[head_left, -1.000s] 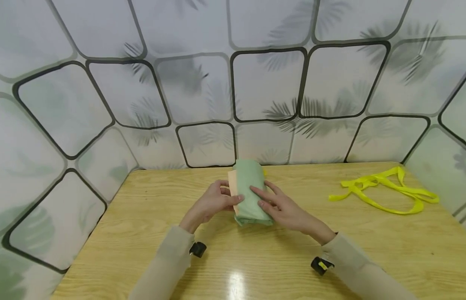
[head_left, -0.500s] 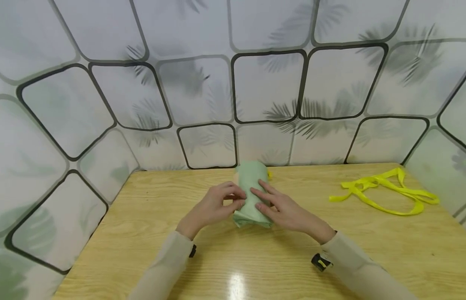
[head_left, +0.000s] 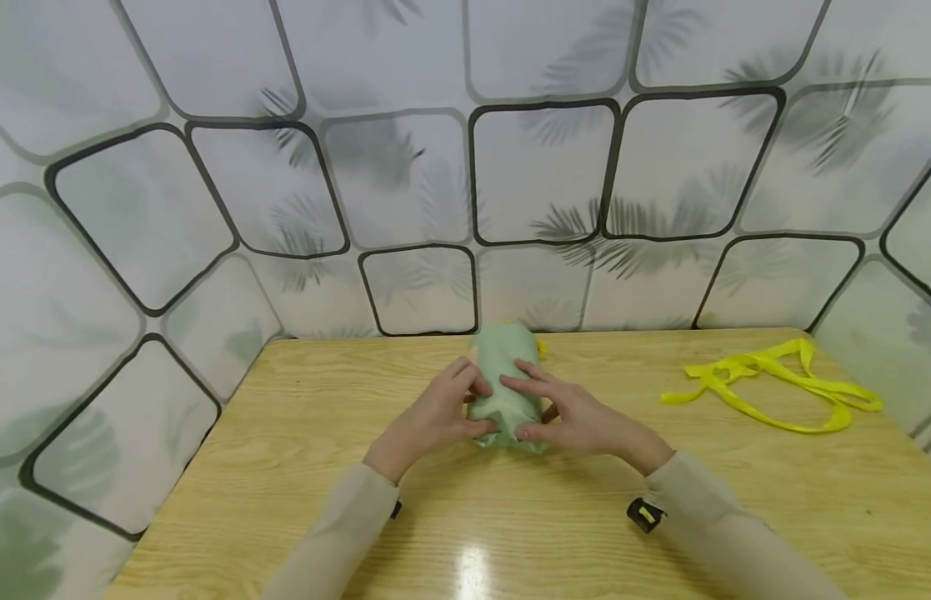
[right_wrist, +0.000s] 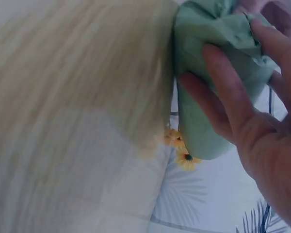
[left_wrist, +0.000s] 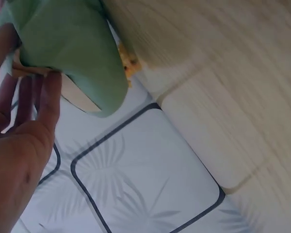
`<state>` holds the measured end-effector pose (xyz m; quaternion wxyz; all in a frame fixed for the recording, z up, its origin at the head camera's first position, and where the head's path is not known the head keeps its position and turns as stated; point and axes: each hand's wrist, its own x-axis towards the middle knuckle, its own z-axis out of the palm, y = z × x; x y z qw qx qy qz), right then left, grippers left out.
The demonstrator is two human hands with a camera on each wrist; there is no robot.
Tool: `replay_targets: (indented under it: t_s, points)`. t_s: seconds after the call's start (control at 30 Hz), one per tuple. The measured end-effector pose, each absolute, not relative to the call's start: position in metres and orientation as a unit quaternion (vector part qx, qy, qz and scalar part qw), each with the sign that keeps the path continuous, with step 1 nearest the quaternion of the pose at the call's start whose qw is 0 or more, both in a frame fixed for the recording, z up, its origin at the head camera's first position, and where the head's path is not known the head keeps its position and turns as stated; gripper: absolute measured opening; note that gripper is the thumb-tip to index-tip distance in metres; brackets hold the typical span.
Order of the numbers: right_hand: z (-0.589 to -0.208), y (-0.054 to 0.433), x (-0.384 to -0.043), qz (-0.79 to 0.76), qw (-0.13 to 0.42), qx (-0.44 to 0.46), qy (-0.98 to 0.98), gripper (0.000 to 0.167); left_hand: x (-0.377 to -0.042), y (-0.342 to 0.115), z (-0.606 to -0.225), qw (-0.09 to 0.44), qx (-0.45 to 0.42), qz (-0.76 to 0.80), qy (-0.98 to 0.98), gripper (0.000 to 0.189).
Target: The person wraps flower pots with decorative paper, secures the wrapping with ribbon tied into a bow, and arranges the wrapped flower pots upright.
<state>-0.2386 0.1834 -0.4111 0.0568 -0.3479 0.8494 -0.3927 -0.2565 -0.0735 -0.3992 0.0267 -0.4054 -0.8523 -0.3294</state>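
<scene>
Green wrapped bundle (head_left: 501, 400), crumpled near end, peach lining (left_wrist: 80, 94)

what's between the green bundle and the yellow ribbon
In the head view, the right hand, touching the green bundle, comes first; then bare wooden tabletop reaches to the yellow ribbon.

I work at a glossy, yellowish wood-grain tabletop (head_left: 270, 450) between pale, black-lined, leaf-printed walls (head_left: 540, 175); home or workplace, I cannot tell.
</scene>
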Motion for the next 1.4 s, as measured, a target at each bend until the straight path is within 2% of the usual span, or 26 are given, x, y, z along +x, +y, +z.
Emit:
replay_targets:
  t_s: [0.13, 0.27, 0.37, 0.57, 1.0, 1.4]
  points:
    - [-0.419, 0.178, -0.239, -0.388, -0.035, -0.354, 0.850, 0.060, -0.248, -0.068, -0.397, 0.039, -0.374, -0.318, -0.870, 0.034]
    - [-0.423, 0.173, -0.239, -0.387, -0.080, -0.353, 0.848, 0.055, -0.239, -0.064, -0.396, 0.041, -0.353, -0.297, -0.886, 0.035]
    - [-0.423, 0.170, -0.238, -0.386, -0.081, -0.349, 0.850, 0.055, -0.235, -0.064, -0.397, 0.031, -0.341, -0.296, -0.892, 0.043]
    - [-0.420, 0.169, -0.235, -0.370, -0.090, -0.339, 0.860, 0.054, -0.233, -0.063, -0.399, 0.028, -0.357, -0.258, -0.897, 0.072]
    - [-0.422, 0.172, -0.235, -0.378, -0.115, -0.333, 0.856, 0.052, -0.232, -0.058, -0.398, 0.033, -0.358, -0.285, -0.888, 0.069]
    - [-0.420, 0.184, -0.216, -0.377, -0.111, -0.324, 0.860, 0.051, -0.218, -0.048, -0.398, 0.010, -0.350, -0.286, -0.892, 0.065]
